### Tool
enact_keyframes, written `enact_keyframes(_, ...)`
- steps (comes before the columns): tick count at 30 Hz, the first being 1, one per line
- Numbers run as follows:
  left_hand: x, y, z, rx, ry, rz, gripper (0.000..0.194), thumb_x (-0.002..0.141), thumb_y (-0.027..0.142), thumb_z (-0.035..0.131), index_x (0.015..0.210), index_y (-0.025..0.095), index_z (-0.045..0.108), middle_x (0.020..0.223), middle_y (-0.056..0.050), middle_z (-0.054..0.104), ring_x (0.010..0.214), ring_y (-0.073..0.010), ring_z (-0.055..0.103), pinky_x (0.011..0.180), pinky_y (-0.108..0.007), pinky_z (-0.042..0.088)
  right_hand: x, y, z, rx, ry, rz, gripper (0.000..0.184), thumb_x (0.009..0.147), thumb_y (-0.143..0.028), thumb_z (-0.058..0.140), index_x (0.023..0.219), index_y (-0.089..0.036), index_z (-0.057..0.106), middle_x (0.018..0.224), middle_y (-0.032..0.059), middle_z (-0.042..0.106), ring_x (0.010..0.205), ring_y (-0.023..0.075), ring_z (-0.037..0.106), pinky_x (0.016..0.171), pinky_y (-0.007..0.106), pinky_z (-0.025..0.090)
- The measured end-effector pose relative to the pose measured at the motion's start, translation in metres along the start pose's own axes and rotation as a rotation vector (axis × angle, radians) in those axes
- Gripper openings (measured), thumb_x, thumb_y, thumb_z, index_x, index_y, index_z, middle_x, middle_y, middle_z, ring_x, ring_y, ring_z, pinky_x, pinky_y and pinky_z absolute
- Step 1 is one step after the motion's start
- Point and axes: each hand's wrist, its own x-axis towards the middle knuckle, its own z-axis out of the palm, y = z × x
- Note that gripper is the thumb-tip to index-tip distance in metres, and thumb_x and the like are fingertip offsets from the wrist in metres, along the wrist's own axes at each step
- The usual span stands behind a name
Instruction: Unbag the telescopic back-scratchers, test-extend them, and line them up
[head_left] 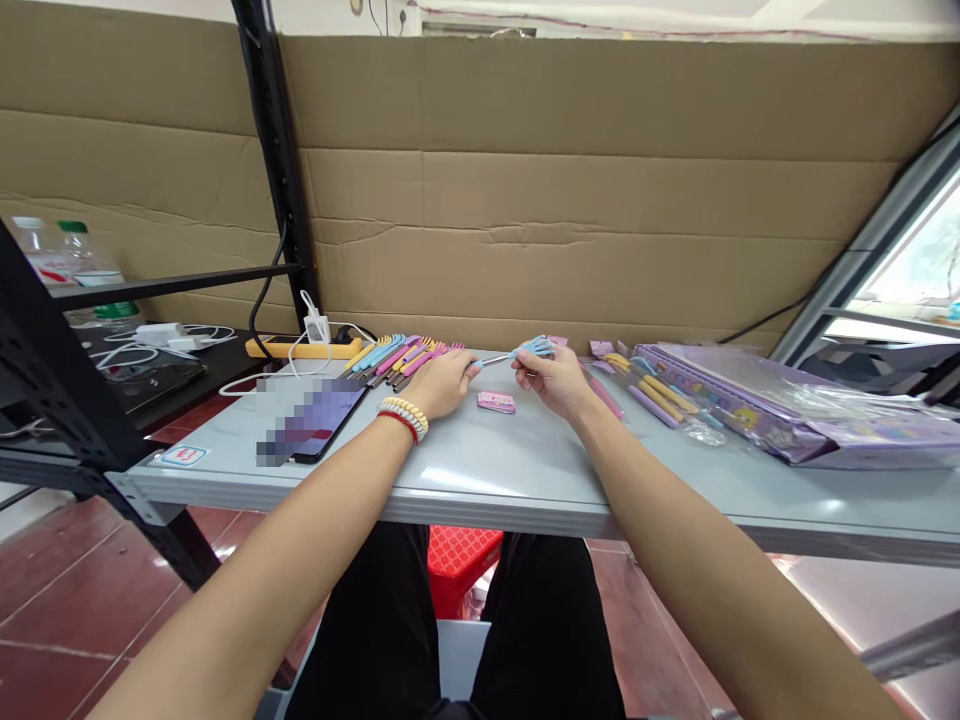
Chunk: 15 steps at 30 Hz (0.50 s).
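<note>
A back scratcher (534,347) with a light blue claw-like head and a thin metal shaft is held level between both hands, above the table. My left hand (442,385) is closed, its fingertips pinching the shaft end. My right hand (553,380) grips it near the blue head. Just below, between the hands, lies a small stack of pink printed cards (496,402). Left of my left hand is a row of blue, yellow and pink back scratchers (394,358). To the right of my right hand lie several wrapped pieces with yellow and purple handles (660,395).
A phone (330,420), partly blurred out, lies on the grey table (480,480) at the left. Behind it are a yellow power strip (300,348) and a white charger (316,326) with cables. A purple printed box (795,405) covers the right side. Cardboard (585,190) walls the back.
</note>
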Motion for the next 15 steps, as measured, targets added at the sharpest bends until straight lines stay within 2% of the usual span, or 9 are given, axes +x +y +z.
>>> enact_keyframes(3, 0.002, 0.01, 0.001, -0.061, 0.027, 0.051, 0.033, 0.095, 0.032, 0.032, 0.108, 0.017, 0.059, 0.106, -0.008, 0.066, 0.097, -0.0186, 0.059, 0.082, -0.03, 0.044, -0.002, -0.001, 0.013, 0.077, -0.092, 0.048, 0.044, 0.055, -0.048, 0.082, 0.077, -0.017, 0.059, 0.065, 0.0009, 0.062, 0.05, 0.0106, 0.055, 0.04, 0.022, 0.038)
enact_keyframes(5, 0.002, 0.015, -0.001, -0.063, 0.022, 0.045, 0.036, 0.095, 0.039, 0.031, 0.104, 0.018, 0.06, 0.1, -0.007, 0.067, 0.091, -0.0185, 0.061, 0.076, -0.029, 0.044, -0.002, 0.0, 0.018, 0.068, -0.119, 0.082, 0.046, 0.058, -0.055, 0.077, 0.075, -0.016, 0.06, 0.061, 0.001, 0.06, 0.048, 0.0101, 0.052, 0.039, 0.022, 0.035)
enact_keyframes(8, 0.001, 0.015, -0.005, 0.003, -0.003, -0.014, 0.041, 0.095, 0.045, 0.03, 0.096, 0.02, 0.061, 0.088, -0.005, 0.069, 0.082, -0.0192, 0.062, 0.065, -0.028, 0.041, 0.001, 0.002, 0.019, 0.041, -0.048, 0.08, 0.049, 0.063, -0.063, 0.069, 0.069, -0.015, 0.06, 0.057, 0.0011, 0.058, 0.045, 0.008, 0.046, 0.038, 0.021, 0.03)
enact_keyframes(11, 0.0, 0.013, -0.009, 0.057, -0.021, -0.042, 0.041, 0.094, 0.047, 0.03, 0.093, 0.021, 0.062, 0.085, -0.005, 0.069, 0.08, -0.0196, 0.063, 0.062, -0.027, 0.039, 0.003, 0.003, 0.016, 0.016, 0.017, 0.08, 0.051, 0.061, -0.065, 0.069, 0.068, -0.015, 0.061, 0.055, 0.0008, 0.057, 0.043, 0.0071, 0.044, 0.038, 0.022, 0.026)
enact_keyframes(15, -0.001, 0.012, -0.011, 0.076, -0.037, -0.019, 0.039, 0.095, 0.045, 0.029, 0.104, 0.024, 0.061, 0.088, -0.004, 0.07, 0.081, -0.0199, 0.064, 0.063, -0.027, 0.04, 0.004, 0.002, 0.014, -0.007, 0.082, 0.087, 0.051, 0.062, -0.065, 0.069, 0.066, -0.015, 0.061, 0.052, -0.0005, 0.054, 0.041, 0.0063, 0.041, 0.038, 0.022, 0.025)
